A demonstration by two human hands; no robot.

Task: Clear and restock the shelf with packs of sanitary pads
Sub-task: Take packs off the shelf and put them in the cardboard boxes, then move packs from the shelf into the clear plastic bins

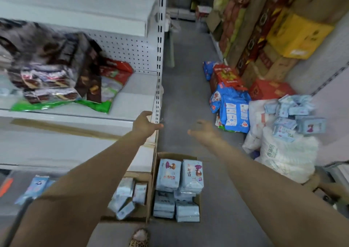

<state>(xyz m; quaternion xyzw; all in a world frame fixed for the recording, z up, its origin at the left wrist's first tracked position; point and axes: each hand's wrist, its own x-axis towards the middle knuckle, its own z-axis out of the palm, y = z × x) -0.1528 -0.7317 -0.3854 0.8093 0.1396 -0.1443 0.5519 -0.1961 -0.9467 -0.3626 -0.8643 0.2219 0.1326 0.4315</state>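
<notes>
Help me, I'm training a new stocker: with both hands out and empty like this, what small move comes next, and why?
Probably lower the right hand to the open box on the floor and grip a top pad pack. Both hands are empty, the left hand is at the shelf edge, and that shelf looks bare.

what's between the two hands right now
Nothing held: in the head view only bare grey floor shows between the left hand and the right hand, both empty.
</notes>
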